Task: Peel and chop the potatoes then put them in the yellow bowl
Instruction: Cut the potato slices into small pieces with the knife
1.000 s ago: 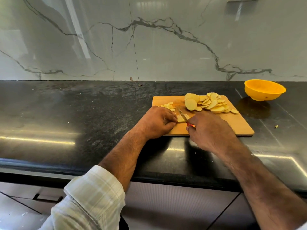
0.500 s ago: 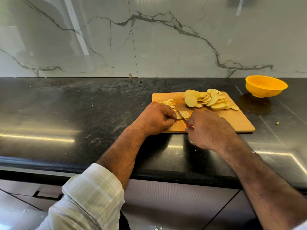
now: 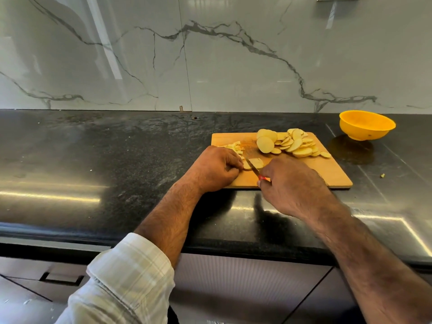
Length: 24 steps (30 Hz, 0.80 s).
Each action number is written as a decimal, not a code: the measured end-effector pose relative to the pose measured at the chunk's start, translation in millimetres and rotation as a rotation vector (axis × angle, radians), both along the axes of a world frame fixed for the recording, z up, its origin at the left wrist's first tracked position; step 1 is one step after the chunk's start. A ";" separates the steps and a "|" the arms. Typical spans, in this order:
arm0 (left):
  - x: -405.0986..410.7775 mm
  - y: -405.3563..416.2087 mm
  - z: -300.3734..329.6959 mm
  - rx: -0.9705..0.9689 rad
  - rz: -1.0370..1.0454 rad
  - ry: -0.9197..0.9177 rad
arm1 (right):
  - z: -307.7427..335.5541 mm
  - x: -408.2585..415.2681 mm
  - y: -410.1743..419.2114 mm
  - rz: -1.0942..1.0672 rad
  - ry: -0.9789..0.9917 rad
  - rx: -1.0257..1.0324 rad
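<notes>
A wooden cutting board (image 3: pixel 327 170) lies on the black counter. On its far side sits a heap of round potato slices (image 3: pixel 289 143). A small pile of cut strips (image 3: pixel 233 146) lies at its far left corner. My left hand (image 3: pixel 215 169) has curled fingers holding down a potato slice (image 3: pixel 256 163) near the board's front. My right hand (image 3: pixel 292 185) grips a knife (image 3: pixel 253 168) with a red handle, its blade across that slice. The yellow bowl (image 3: pixel 367 125) stands off the board at the far right, nothing visible inside it.
The black stone counter (image 3: pixel 117 160) stretches wide to the left. A small potato scrap (image 3: pixel 382 175) lies right of the board. A marble wall (image 3: pixel 210 54) closes the back. Cabinet fronts with a drawer handle (image 3: pixel 63 278) are below the counter edge.
The view shifted slightly. Both hands stay at the board's front with the knife on the same slice; the blade position has changed only a little.
</notes>
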<state>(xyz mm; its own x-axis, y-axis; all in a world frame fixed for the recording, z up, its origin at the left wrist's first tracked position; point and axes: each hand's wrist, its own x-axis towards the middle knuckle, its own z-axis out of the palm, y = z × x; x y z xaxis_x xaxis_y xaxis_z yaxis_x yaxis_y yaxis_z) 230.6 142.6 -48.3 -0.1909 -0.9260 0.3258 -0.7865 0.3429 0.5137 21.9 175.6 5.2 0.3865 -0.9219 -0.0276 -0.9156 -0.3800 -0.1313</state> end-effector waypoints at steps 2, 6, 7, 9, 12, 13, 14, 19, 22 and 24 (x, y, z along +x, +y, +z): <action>-1.0 -0.6 0.5 0.012 0.009 -0.007 | -1.4 0.2 3.1 0.000 -0.001 0.021; -0.7 -0.5 1.7 0.020 0.012 -0.026 | -0.8 4.4 3.5 0.005 0.026 0.030; -0.9 -0.3 1.9 0.016 0.009 -0.030 | 0.1 6.2 1.9 0.007 0.031 0.040; -1.3 -0.5 1.6 0.003 0.003 -0.035 | 1.4 9.7 -1.2 0.000 0.035 0.061; -1.8 0.1 3.2 0.007 0.002 -0.050 | -2.6 13.9 -8.4 -0.013 0.015 0.029; -1.5 0.8 3.3 0.016 0.006 -0.054 | -5.6 15.2 -10.4 -0.023 0.000 0.025; -1.2 1.6 3.4 0.017 0.009 -0.052 | -8.4 15.5 -11.7 -0.030 -0.019 0.020; -3.9 4.3 -0.3 -0.026 0.066 0.050 | -21.6 -8.7 -7.4 -0.043 -0.170 -0.101; -7.9 2.7 0.5 -0.020 0.081 0.020 | -22.6 -35.8 0.9 -0.080 -0.250 -0.089; -9.2 0.9 0.5 -0.015 0.083 0.009 | -24.0 -47.7 2.6 -0.117 -0.270 -0.061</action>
